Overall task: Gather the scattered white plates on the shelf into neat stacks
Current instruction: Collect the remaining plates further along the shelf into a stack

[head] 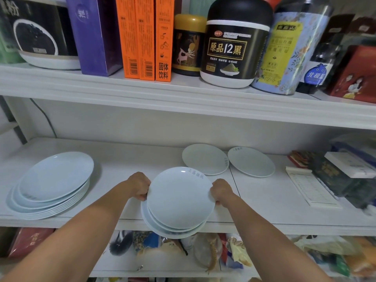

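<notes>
Two plate stacks (50, 186) (179, 202), two single plates (205, 158) (251, 161)

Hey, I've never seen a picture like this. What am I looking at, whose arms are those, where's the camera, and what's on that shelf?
There is no machine here. This is one picture from a wide-angle camera worn on a person's head, looking forward and down, so the two bare arms belong to the wearer. The left hand and right hand grip opposite rims of a small stack of white plates, held at the front edge of the middle shelf. On that shelf, a bigger stack of white plates sits at the left. Near the back, a single white plate and a second single plate lie side by side. A notepad lies at the right. The shelf above holds orange boxes and a black jar.
</notes>
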